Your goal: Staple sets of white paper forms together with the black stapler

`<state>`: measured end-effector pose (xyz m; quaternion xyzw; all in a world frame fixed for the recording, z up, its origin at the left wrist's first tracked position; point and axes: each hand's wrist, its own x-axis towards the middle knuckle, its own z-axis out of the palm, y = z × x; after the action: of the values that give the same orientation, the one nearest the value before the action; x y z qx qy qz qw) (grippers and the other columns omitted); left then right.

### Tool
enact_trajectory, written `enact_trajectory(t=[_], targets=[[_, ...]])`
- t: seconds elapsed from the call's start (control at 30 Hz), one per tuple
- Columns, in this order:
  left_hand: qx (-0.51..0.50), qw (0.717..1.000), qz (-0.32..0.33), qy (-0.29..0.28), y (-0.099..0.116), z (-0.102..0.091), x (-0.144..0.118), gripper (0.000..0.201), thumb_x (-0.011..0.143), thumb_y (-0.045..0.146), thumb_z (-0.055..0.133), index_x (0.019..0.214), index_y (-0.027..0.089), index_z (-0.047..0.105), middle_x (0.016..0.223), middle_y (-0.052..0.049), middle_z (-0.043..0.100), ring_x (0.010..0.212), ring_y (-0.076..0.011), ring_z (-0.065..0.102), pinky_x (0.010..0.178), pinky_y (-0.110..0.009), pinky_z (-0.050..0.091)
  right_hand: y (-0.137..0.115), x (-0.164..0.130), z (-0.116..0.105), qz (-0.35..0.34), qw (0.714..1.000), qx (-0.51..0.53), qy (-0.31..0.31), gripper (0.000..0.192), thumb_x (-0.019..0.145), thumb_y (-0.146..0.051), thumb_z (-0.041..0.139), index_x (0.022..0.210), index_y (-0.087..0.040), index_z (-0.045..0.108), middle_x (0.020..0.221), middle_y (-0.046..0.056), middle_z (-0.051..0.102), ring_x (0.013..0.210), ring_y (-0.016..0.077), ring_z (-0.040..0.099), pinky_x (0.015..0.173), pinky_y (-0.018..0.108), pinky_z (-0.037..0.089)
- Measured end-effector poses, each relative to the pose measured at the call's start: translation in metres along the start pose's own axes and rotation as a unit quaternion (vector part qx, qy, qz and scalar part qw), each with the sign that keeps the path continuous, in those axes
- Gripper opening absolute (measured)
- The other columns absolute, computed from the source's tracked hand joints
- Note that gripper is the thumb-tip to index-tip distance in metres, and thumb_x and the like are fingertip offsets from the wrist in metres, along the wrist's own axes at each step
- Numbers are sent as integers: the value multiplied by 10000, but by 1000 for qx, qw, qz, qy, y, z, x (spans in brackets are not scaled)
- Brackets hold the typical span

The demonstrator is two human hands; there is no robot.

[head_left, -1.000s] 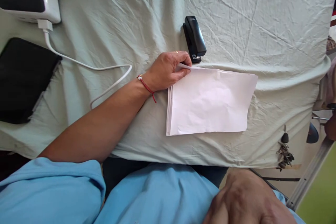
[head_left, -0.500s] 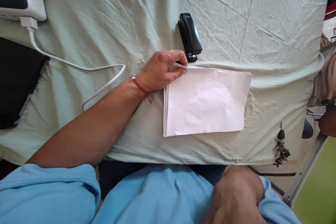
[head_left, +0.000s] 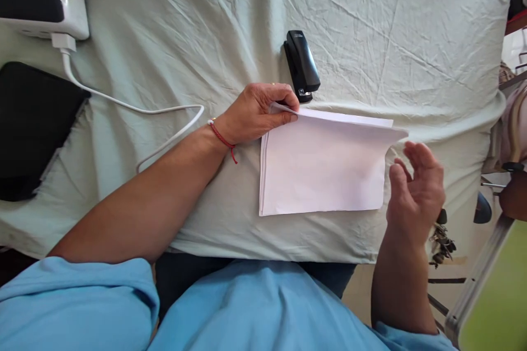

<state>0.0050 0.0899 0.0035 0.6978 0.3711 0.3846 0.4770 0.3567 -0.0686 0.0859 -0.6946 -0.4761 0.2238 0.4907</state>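
A small stack of white paper sheets (head_left: 325,167) lies on the cloth in front of me. My left hand (head_left: 265,109) pinches its upper left corner between thumb and fingers, lifting the edge a little. Just beyond those fingertips rests a black stapler (head_left: 302,66), its front end pointing toward the paper. My right hand (head_left: 415,189) is raised beside the right edge of the stack, fingers apart and bent, holding nothing. Near it, the top sheet's upper right corner stands up off the sheets below.
A pale green cloth (head_left: 206,55) covers the table. At the left are a white device (head_left: 45,8) with a plugged-in white cable (head_left: 135,109) and a black flat case (head_left: 33,131). A bunch of keys (head_left: 442,244) sits near the right front edge. A green panel (head_left: 494,290) stands lower right.
My right hand has come up from my lap area to the right side of the paper. The top sheet's right corner now lifts. My left hand keeps its pinch.
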Motion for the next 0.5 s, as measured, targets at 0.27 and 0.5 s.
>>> enact_trajectory(t=[0.27,0.5], targets=[[-28,999,-10,-25,6,-2,-3,613,1037,905,855,1048,292,832,1111,-86,888,1171,-364,873,1070,-549,749,70,41,-17,143,988,49,18,935,632,-683,1191,1392,-263,843,1380,126,879,1396,348,822,1322,570,654],[-133,990,-8,40,-6,3,-2,706,932,902,999,1221,296,781,1092,-34,799,933,-245,812,794,-380,699,62,33,-15,245,965,74,-50,896,428,-530,1251,1202,-258,891,1151,89,932,1133,336,870,1024,519,776]])
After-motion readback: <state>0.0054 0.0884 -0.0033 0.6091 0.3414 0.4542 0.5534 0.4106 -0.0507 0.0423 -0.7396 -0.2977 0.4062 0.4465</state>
